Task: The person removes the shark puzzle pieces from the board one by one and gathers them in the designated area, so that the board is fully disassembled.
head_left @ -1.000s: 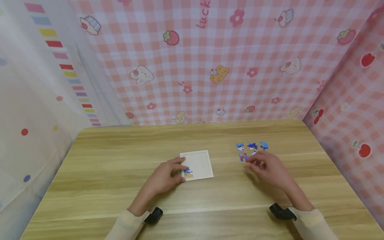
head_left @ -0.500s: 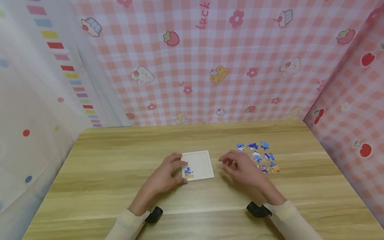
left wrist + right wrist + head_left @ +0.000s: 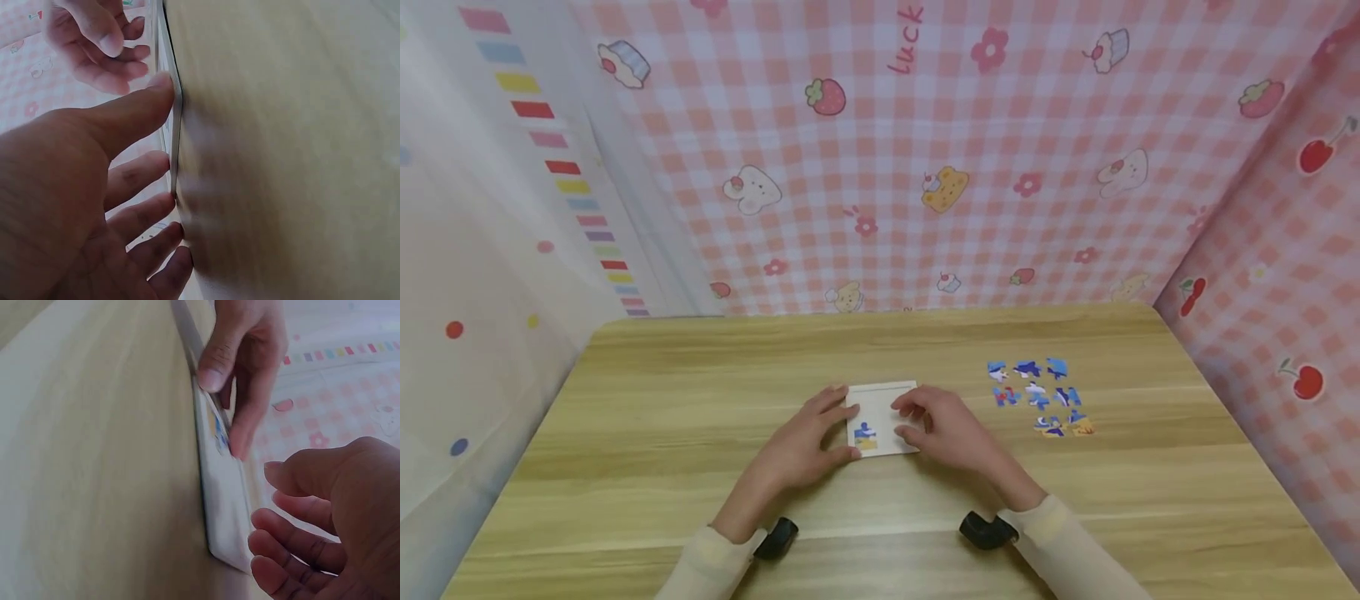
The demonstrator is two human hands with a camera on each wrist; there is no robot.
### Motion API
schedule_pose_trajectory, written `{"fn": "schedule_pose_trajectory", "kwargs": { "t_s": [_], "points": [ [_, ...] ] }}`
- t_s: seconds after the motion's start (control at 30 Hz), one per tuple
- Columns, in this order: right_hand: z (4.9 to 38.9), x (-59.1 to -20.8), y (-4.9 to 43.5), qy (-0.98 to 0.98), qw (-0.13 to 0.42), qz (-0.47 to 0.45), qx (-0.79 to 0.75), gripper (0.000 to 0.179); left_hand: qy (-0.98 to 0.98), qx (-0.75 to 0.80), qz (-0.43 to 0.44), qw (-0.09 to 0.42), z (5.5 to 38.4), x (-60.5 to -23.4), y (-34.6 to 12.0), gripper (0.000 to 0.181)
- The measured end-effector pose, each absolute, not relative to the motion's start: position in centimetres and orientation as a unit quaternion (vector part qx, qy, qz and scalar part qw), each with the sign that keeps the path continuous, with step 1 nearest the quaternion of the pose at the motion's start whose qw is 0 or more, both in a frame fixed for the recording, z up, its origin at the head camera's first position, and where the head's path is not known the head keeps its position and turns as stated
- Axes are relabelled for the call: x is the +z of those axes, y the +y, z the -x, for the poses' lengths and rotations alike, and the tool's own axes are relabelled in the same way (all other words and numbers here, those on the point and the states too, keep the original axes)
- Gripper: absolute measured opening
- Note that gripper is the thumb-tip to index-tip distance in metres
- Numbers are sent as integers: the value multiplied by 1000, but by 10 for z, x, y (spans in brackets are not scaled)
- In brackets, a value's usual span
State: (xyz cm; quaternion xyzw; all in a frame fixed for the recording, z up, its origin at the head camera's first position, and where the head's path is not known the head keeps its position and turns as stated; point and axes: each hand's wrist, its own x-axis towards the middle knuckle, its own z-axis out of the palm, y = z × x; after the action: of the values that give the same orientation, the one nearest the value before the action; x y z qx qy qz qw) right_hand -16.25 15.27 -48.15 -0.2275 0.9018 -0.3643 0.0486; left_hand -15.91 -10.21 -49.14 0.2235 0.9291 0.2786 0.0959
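A square white puzzle tray lies on the table in the head view, with a blue, white and yellow jigsaw piece in its lower left corner. My left hand holds the tray at its left side, thumb at the near corner and fingers along the edge. Over the tray's right side hovers my right hand, fingers loosely bent and thumb apart; no piece shows between them. In the right wrist view, the left forefinger reaches over the tray's face beside the piece.
Several loose jigsaw pieces, mostly blue, lie in rough rows on the right of the wooden table. A pink checked cloth hangs behind the table. Each wrist wears a black device.
My right hand has moved left from the loose pieces to above the tray's right side, uncovering those pieces. My left hand stays at the tray's left edge.
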Motion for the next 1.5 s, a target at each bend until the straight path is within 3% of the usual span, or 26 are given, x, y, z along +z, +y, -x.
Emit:
{"fn": "schedule_pose_trajectory", "kwargs": {
  "t_s": [0.53,0.87,1.27,1.5],
  "points": [
    [156,-502,120,932,23,201,-302,20,931,273,-219,100,158,-489,-103,64],
    [148,-503,110,930,-2,189,-315,17,928,279,-227,99,158,-489,-105,62],
    [148,-502,109,910,14,186,-370,18,925,292,-224,92,157,-490,-104,62],
    [149,-503,108,909,-8,191,-372,10,925,291,-227,91,156,-488,-104,62]
  ]
}}
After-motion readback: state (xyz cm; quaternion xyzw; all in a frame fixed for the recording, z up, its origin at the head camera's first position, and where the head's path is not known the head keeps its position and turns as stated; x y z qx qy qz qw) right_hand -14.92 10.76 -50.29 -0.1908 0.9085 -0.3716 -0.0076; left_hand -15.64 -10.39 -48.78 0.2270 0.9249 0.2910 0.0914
